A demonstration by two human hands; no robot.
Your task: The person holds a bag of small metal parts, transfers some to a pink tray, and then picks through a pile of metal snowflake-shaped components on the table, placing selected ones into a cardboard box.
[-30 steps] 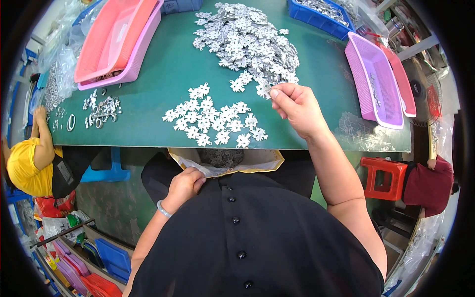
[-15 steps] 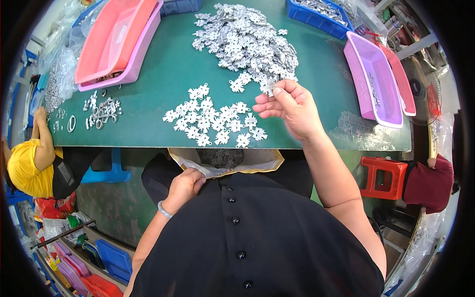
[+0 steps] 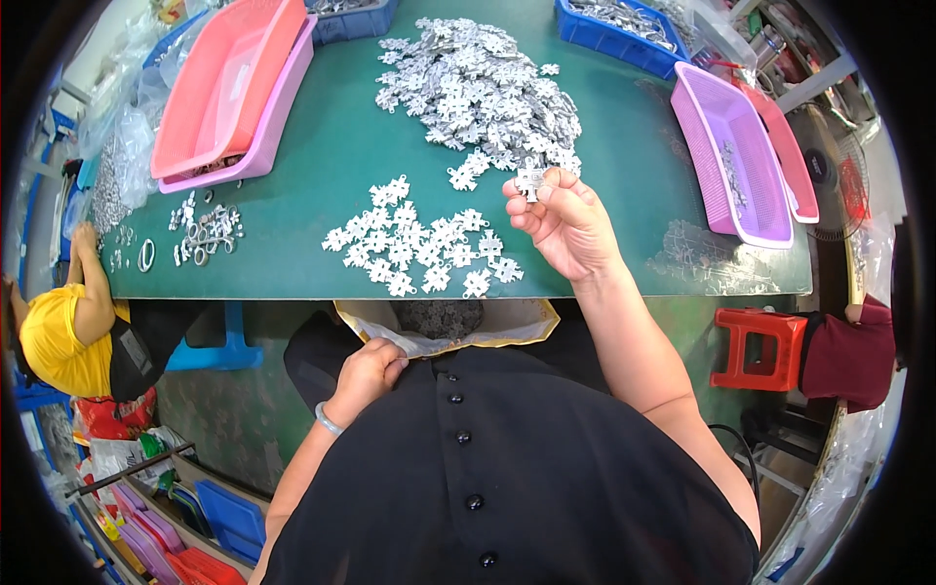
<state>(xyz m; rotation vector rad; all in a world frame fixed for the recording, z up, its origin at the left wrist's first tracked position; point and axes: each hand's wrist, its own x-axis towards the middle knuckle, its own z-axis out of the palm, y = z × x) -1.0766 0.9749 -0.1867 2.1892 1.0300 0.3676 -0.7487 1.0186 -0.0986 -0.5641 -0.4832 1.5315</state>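
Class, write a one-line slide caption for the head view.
Right hand lifts a small metal piece above the green table; left hand holds a bag.

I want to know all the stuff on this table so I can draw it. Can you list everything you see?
big heap of metal pieces: too many to count, silver, far middle of the table
small spread of metal pieces: roughly two dozen, silver, near edge
metal piece: one, silver, pinched in the right hand's fingertips
rings and small parts: a small cluster, silver, left side
table: one, green top
stacked trays: two, red over pink, far left
baskets: two, purple and pink, right side
blue bins: two, far edge
bag: one, open, at the lap
stool: one, red, right of the table
other people: one in yellow left, one in dark red right
left hand: on the bag's rim
right hand: raised over the table
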